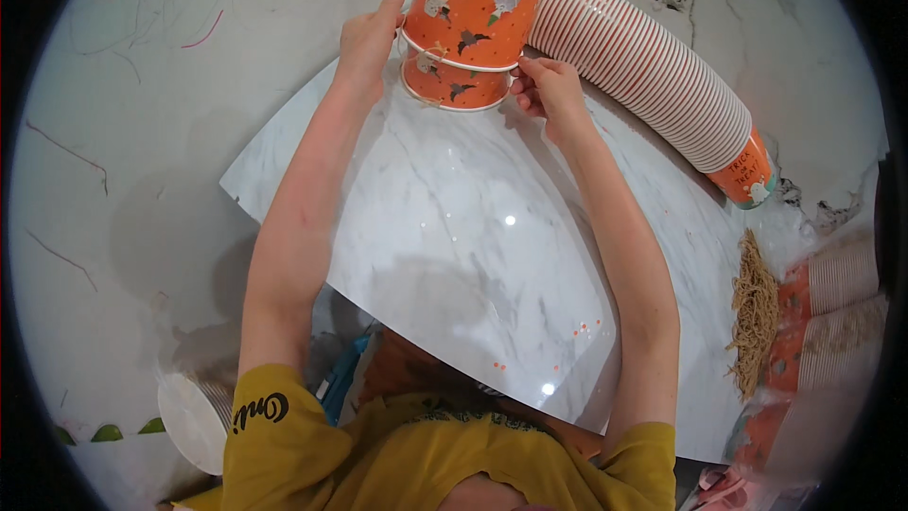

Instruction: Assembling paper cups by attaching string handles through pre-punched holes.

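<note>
At the far edge of the marble-patterned board, an orange paper cup (473,14) with a green band and Halloween figures stands upside down over another orange paper cup (456,88), both with white rims downward. My left hand (367,43) grips the left side of the upper cup, its thumb upright and its fingers partly hidden behind the cup. My right hand (551,93) pinches at the right end of the upper cup's rim, fingers curled. A thin piece of twine (427,59) shows on the cups' left side, near the rim between them.
A long curved row of nested paper cups (643,61) lies along the board's far right edge. A bundle of tan twine (754,317) lies at the right, beside wrapped stacks of cups (832,331). Small orange dots (582,329) lie on the marble-patterned board (426,246). At lower left is a white round-ended stack (189,421).
</note>
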A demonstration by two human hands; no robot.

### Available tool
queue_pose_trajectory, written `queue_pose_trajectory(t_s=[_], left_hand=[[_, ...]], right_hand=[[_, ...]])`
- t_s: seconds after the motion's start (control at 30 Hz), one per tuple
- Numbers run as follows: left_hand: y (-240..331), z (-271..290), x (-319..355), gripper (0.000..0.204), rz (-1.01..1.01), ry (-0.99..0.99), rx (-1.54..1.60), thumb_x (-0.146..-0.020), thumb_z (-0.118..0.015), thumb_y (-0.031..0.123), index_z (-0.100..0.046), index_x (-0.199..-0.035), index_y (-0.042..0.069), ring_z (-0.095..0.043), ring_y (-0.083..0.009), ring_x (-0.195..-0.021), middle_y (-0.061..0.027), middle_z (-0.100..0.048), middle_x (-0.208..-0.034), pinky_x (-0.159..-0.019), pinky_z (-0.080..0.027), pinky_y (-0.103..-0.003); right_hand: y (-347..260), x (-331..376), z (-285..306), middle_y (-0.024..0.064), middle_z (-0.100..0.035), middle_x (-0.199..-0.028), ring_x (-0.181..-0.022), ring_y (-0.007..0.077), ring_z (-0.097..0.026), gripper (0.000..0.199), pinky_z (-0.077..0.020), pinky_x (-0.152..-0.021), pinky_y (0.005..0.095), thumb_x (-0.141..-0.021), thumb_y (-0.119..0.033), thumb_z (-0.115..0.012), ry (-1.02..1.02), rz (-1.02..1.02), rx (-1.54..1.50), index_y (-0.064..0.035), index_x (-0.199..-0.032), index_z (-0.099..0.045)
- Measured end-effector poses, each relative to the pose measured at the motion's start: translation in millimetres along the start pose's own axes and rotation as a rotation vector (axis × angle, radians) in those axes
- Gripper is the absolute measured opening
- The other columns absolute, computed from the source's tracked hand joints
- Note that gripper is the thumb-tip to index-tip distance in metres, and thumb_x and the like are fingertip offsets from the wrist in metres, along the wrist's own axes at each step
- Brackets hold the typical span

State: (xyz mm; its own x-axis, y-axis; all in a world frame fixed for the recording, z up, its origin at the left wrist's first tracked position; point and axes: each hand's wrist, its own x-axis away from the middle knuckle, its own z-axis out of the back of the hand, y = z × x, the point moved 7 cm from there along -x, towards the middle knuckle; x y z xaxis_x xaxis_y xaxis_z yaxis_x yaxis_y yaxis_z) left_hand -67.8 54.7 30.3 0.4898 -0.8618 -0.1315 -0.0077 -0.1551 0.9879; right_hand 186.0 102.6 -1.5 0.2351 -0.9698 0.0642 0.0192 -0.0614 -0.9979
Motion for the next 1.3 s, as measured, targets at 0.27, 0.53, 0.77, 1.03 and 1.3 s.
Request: queue_pose_trajectory(t_s=[0.27,0.53,0.77,1.03,1.3], left_hand=[[2,-6,10,0.072,0.058,-0.080,-0.212,-0.090,-0.053,0.064,-0.068,-0.109,-0.003,-0.060,-0.0266,-0.107,-0.0130,-0.068,-0.111,-0.098,-0.035,-0.045],[-16,-1,-4,0.078,0.041,-0.129,-0.199,-0.091,-0.048,0.067,-0.067,-0.105,-0.007,-0.060,-0.0305,-0.103,-0.0182,-0.067,-0.106,-0.102,-0.031,-0.056],[-16,-4,3,0.069,0.129,-0.053,-0.192,-0.095,-0.048,0.057,-0.066,-0.087,-0.009,-0.051,-0.0190,-0.072,-0.0121,-0.063,-0.080,-0.067,-0.041,-0.035],[-27,1,-2,0.080,0.204,-0.128,-0.275,-0.091,-0.042,0.073,-0.066,-0.108,-0.001,-0.059,-0.0260,-0.096,-0.0138,-0.066,-0.105,-0.090,-0.037,-0.045],[-43,5,-6,0.077,0.286,-0.123,-0.316,-0.090,-0.044,0.072,-0.064,-0.102,-0.001,-0.059,-0.0198,-0.085,-0.0111,-0.065,-0.097,-0.074,-0.044,-0.036]], right_hand=[[1,-1,5,0.0021,-0.063,-0.068,-0.049,0.0068,-0.052,0.018,-0.0360,-0.044,0.0223,-0.095,-0.016,-0.060,-0.007,0.029,0.032,-0.0040,-0.081,-0.062],[5,-4,4,0.0013,-0.063,-0.070,-0.051,0.0056,-0.052,0.016,-0.0370,-0.046,0.0211,-0.093,-0.018,-0.064,-0.019,0.021,0.096,-0.0048,-0.084,-0.065],[14,-6,10,0.0028,-0.063,-0.069,-0.049,0.0074,-0.051,0.013,-0.0340,-0.042,0.0229,-0.091,-0.012,-0.065,-0.004,-0.022,0.128,-0.0027,-0.083,-0.065],[18,-5,4,0.0038,-0.063,-0.067,-0.047,0.0078,-0.051,0.013,-0.0334,-0.040,0.0235,-0.090,-0.011,-0.067,-0.010,0.017,0.186,-0.0013,-0.082,-0.066],[20,-1,0,0.0062,-0.063,-0.063,-0.045,0.0100,-0.053,0.015,-0.0363,-0.039,0.0259,-0.088,-0.008,-0.066,0.027,0.074,0.234,0.0011,-0.076,-0.065]])
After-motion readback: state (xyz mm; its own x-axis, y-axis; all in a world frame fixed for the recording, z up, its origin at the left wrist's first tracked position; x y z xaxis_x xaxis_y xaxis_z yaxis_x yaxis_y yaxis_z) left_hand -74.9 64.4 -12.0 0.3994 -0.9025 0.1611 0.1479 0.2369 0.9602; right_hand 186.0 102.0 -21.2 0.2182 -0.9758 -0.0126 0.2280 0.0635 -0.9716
